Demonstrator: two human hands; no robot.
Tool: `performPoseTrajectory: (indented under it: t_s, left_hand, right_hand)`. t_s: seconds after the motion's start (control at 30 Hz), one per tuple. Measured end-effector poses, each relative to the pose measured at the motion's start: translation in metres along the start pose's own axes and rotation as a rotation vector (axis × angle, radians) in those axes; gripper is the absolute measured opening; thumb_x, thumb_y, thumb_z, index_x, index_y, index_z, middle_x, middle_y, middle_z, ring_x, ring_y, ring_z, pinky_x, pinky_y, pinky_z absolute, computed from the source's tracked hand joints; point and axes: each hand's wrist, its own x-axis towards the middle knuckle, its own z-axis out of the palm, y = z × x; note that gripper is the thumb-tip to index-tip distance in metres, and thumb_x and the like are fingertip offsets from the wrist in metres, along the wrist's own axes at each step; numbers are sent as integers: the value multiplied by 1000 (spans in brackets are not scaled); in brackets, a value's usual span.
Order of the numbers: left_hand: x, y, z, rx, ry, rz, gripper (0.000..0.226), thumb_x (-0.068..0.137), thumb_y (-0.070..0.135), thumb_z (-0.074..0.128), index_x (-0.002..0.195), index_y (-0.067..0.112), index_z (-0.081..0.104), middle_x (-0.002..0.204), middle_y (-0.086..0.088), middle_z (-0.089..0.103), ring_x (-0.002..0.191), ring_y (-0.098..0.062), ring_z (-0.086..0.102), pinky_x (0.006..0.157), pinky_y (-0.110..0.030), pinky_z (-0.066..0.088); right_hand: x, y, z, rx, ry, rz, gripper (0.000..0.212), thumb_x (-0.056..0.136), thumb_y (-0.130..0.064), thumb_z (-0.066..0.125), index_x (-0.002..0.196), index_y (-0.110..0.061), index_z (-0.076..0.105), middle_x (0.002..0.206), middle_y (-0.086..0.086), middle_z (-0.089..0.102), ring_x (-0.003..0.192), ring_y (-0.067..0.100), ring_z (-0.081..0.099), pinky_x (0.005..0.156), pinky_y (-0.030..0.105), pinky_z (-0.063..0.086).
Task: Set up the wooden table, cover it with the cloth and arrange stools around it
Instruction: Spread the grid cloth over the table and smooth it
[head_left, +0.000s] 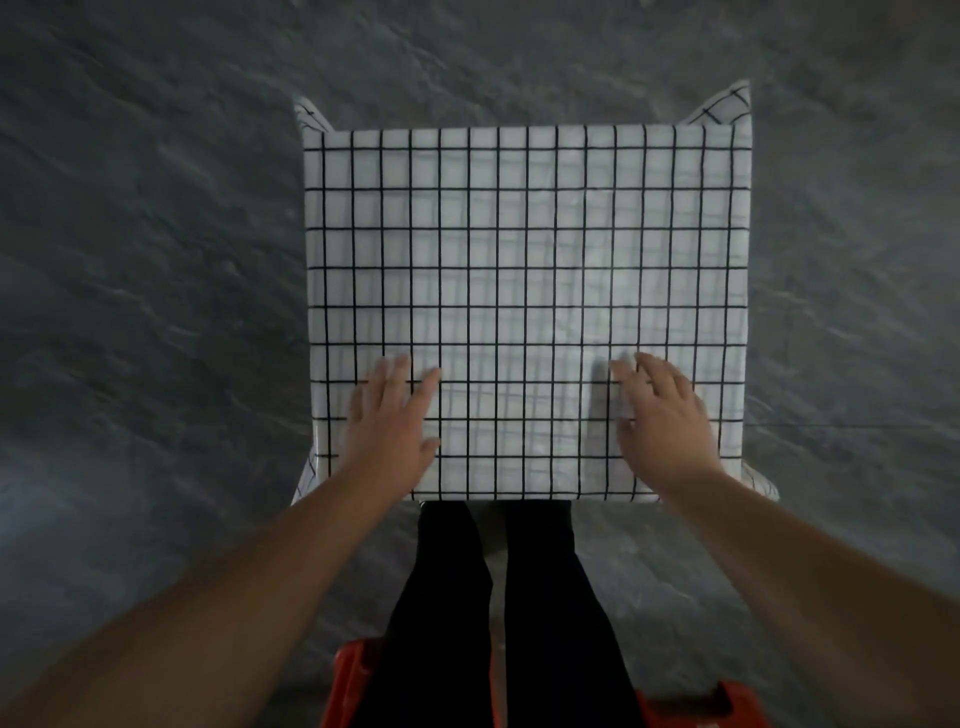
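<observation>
A white cloth with a black grid (524, 270) lies spread over a square table, hiding the wood entirely; its corners hang down at all four sides. My left hand (392, 423) lies flat with fingers straight on the cloth's near left part. My right hand (662, 415) lies flat on the near right part, fingers spread. An orange-red stool (353, 680) shows at the bottom edge behind my legs, with another orange-red part (691, 706) at the bottom right.
Grey stone-patterned floor (156, 260) surrounds the table on every side. My black-trousered legs (519, 597) stand right against the table's near edge.
</observation>
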Motion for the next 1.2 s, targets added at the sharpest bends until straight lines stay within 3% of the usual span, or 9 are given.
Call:
performPoseTrajectory:
  t_s: [0.1,0.33,0.53,0.67,0.87,1.0,1.13,1.2]
  left_hand:
    - [37,27,-19,-11,66,64,87,90,41,65,155,34,7,165,-7,4,152,-33,0,121,-57,13]
    - [106,39,-36,132,83,150,82,90,50,60,153,35,11,166,-2,9,152,-30,3,115,-61,17]
    - [93,-22,-40,94,104,94,73,93,36,60,154,31,22,164,-5,16,152,-29,11,116,-55,28]
    - [79,-61,-47,34,83,26,73,96,36,56,157,28,18,165,-5,11,153,-27,6,117,-52,30]
    - [91,-56,-65,-13,116,-14,64,97,29,55,154,22,27,162,-9,20,152,-28,12,117,-50,30]
    - [126,-21,-83,-26,157,39,65,95,28,56,153,25,26,160,-6,25,151,-28,16,117,-50,30]
    - [170,16,-100,-11,205,110,72,96,32,56,157,27,19,164,-5,21,151,-28,14,120,-50,24]
    - [189,28,-107,12,194,109,75,95,33,57,158,28,16,166,-4,16,152,-27,12,120,-51,20]
  right_hand:
    - [34,-37,-2,-34,2,-106,80,90,-24,62,152,-40,15,164,-1,17,152,25,10,121,49,13]
    - [91,-71,7,-103,-23,-264,74,92,-31,58,154,-37,17,165,-1,15,153,26,8,122,52,15]
    - [93,-16,-7,-149,-15,-181,69,92,-28,57,151,-42,22,164,-3,17,152,25,11,120,50,16]
    - [93,22,-24,-87,-20,9,60,97,-28,49,149,-42,24,163,-6,18,150,25,17,116,53,29]
    - [109,14,-41,-16,91,41,50,92,-20,50,139,-33,41,149,-2,41,136,24,36,106,50,41]
    - [140,-27,-46,-5,118,-57,55,93,-22,53,143,-33,33,155,1,34,142,26,31,113,51,36]
    - [172,-74,-45,7,57,-157,68,96,-28,50,154,-39,17,166,-1,12,153,24,8,121,47,12]
    - [187,-90,-45,-21,61,-212,68,96,-28,49,155,-36,15,167,-1,8,153,24,4,121,47,8]
